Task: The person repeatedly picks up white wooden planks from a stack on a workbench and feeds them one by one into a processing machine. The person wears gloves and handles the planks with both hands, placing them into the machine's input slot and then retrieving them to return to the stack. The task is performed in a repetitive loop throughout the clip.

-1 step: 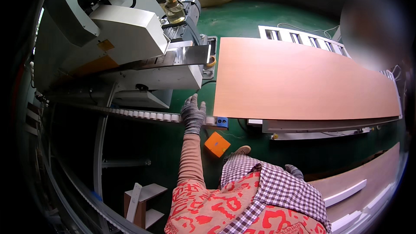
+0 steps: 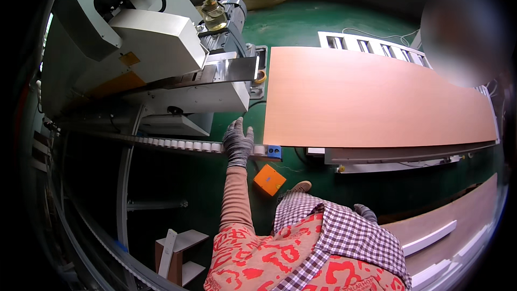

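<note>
My left hand, in a grey striped glove, reaches forward with fingers stretched out and nothing in them. It is over the narrow roller rail, close to the blue end piece; I cannot tell whether it touches the rail. A large light wood-coloured panel lies flat on a white roller stand, its left edge a little right of that hand. My right hand, gloved too, hangs low beside the checked apron. The apron and body hide most of it, fingers included.
A large white machine with a metal bed stands at the left, a bottle of liquid on its motor. An orange box sits on the green floor near my foot. More panels lean at the lower right; a metal frame stands left.
</note>
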Motion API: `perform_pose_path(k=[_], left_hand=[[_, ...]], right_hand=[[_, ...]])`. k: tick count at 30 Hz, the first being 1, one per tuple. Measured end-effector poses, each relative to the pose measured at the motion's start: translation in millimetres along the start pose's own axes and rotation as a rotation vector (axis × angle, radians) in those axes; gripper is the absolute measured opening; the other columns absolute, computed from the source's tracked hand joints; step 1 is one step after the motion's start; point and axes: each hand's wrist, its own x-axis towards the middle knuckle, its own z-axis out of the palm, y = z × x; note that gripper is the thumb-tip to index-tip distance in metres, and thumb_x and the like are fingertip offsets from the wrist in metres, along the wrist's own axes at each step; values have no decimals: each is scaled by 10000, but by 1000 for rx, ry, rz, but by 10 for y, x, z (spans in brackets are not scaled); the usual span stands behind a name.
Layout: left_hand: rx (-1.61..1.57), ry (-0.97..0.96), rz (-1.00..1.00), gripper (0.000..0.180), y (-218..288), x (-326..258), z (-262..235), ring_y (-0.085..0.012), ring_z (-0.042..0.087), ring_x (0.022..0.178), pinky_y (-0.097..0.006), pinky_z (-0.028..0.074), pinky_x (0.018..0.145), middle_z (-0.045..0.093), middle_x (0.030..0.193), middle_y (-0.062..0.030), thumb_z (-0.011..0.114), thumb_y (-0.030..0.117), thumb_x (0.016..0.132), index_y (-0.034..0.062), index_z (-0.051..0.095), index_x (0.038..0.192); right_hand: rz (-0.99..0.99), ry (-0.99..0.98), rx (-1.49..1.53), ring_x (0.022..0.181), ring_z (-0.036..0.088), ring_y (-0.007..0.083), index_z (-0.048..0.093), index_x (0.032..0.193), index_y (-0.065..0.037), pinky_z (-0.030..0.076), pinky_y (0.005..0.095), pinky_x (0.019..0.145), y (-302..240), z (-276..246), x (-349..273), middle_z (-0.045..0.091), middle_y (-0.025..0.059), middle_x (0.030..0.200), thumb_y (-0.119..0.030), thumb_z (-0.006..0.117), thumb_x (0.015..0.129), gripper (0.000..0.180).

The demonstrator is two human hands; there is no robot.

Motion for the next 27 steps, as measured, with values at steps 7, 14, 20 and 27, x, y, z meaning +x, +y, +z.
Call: perform_pose_path(k=[7, 14, 20, 27], left_hand=[[52, -7, -46, 479, -55, -31, 97, -348, 577, 1111, -438, 454, 968, 607, 1200, -190, 622, 318, 853, 76, 553, 1261], [90, -75, -107, 586, 91, 6, -9, -357, 531, 1186, -439, 419, 1020, 559, 1278, -212, 635, 355, 856, 101, 474, 1360], [112, -64, 145, 827, 2, 230, 74, -371, 450, 1276, -435, 370, 1072, 426, 1425, -206, 711, 436, 785, 99, 350, 1449], [-248, 53, 515, 848, 1224, 1740, 950, -401, 476, 1227, -431, 374, 1051, 511, 1300, -259, 795, 342, 692, -37, 416, 1350]], right_hand=[[135, 136, 337, 1070, 591, 174, 570, 1284, -53, 479, 310, 953, -376, 159, -992, 626, 87, 1235, -102, 568, 957, 331], [-505, 131, -364, 1148, 594, 241, 578, 1266, -33, 466, 330, 996, 250, -83, -930, 619, 125, 1263, -106, 622, 922, 355], [-537, 131, -495, 1197, 561, 300, 602, 1242, -38, 436, 365, 1035, 105, -14, -1139, 615, 152, 1258, -158, 635, 906, 359], [-608, 280, -627, 1158, 560, 365, 586, 1261, -49, 420, 422, 1020, 20, -187, -1071, 610, 190, 1240, -272, 534, 932, 402]])
